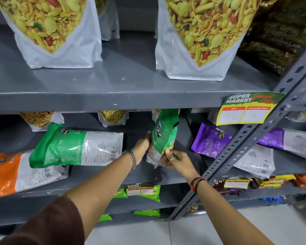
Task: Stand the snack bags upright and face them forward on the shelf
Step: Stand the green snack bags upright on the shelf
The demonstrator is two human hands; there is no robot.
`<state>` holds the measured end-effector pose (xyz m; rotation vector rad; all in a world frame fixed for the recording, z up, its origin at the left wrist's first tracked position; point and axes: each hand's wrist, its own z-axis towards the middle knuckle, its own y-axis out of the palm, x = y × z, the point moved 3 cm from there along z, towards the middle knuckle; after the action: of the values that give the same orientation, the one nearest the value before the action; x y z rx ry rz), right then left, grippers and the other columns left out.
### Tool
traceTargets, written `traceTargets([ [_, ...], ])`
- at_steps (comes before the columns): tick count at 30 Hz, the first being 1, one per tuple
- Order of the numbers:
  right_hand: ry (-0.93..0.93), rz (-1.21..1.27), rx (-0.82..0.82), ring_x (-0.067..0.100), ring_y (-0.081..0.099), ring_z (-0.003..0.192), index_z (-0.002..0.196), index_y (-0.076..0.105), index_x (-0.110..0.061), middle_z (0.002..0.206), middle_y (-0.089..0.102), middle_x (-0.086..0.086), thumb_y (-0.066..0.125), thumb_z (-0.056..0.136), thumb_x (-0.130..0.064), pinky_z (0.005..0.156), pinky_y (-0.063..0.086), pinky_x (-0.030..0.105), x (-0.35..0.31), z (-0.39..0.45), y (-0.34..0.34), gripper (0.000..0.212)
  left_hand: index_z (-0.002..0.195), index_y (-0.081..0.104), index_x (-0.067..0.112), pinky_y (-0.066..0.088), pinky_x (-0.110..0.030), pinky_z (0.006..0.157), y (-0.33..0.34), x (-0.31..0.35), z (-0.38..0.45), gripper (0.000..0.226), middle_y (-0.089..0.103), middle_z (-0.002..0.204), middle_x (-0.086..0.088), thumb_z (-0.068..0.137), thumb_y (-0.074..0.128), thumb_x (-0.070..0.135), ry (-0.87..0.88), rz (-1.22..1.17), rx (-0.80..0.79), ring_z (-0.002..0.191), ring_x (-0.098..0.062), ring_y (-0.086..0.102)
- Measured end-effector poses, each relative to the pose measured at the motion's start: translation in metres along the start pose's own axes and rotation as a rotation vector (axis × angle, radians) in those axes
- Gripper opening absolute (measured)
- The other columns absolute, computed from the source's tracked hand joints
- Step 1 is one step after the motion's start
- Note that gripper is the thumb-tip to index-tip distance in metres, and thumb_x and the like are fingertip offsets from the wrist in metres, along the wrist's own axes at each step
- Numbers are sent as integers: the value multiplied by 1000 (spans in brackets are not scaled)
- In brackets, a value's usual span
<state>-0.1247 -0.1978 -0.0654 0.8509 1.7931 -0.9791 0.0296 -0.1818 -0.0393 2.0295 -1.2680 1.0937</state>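
Observation:
A green snack bag [164, 133] stands nearly upright over the middle grey shelf [145, 174], its top reaching under the upper shelf. My left hand [143, 145] grips its left side and my right hand [173, 159] pinches its lower front corner. A second green bag [74, 145] lies flat on its back to the left, barcode side up. An orange bag [16, 174] lies flat at the far left. A purple bag [210, 140] lies tilted to the right, and another purple bag [290, 142] lies beyond the upright post.
A slanted perforated steel post [245, 144] crosses the right side in front of the shelf. Two large white mixture pouches [198, 38] stand on the upper shelf. A price tag [245, 110] hangs from its edge. Small pouches [113, 117] stand at the back. Lower shelves hold more packets.

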Motion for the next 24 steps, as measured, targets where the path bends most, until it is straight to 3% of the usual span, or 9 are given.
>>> traceTargets([
  [4,64,78,198,22,65,79,83,61,-19,94,66,14,47,93,-36,78,55,38,-4,8,-37,24,136,43,8,35,-40,111,-13,-17,-25,54,47,142,-10,94,38,42,23,65,21,130,-26,46],
  [6,105,132,254,30,63,100,106,60,-15,110,64,15,44,93,-41,95,50,45,-13,18,-49,33,127,50,10,44,-31,94,-17,-27,-36,40,54,123,-6,96,39,33,9,86,-12,115,-22,53],
  [8,131,215,255,29,56,117,120,56,-15,126,60,11,39,94,-45,106,41,48,-28,27,-50,43,97,55,16,38,-23,68,-15,-33,-50,20,51,90,-1,97,38,26,-87,103,-108,82,-14,49],
  [9,138,255,233,27,52,122,122,55,-15,130,58,9,36,93,-47,110,36,48,-37,32,-47,47,92,52,19,37,-23,67,-11,-35,-56,17,46,83,1,97,38,25,-139,121,-164,77,-12,46],
  [12,189,337,163,27,49,126,125,55,-14,134,56,8,27,94,-52,112,33,42,-52,48,-34,57,104,50,21,40,-27,77,2,-37,-67,12,50,88,1,95,44,25,-153,156,-251,86,-14,48],
  [16,254,321,67,27,57,116,124,56,-11,118,61,6,18,93,-58,86,46,29,-51,48,-17,68,85,57,20,38,-23,77,11,-25,-65,5,57,85,-2,88,56,23,-46,141,-233,81,-14,53],
  [18,228,308,84,26,59,112,124,56,-9,128,60,11,21,93,-57,96,48,33,-42,47,-19,68,90,59,12,43,-24,75,11,-20,-58,6,65,77,-1,87,59,17,-26,72,-225,68,-10,59],
  [20,212,329,136,28,54,121,129,52,-9,137,54,14,24,92,-57,108,40,41,-35,41,-23,67,108,59,3,48,-24,81,7,-16,-51,25,65,94,-9,86,60,14,17,113,-202,82,-16,61],
  [24,227,336,160,30,40,135,141,38,-11,149,39,12,28,91,-58,114,32,48,-21,23,-29,70,116,59,-5,49,-13,62,6,-7,-38,36,66,112,-17,81,64,4,114,255,-139,87,-16,60],
])
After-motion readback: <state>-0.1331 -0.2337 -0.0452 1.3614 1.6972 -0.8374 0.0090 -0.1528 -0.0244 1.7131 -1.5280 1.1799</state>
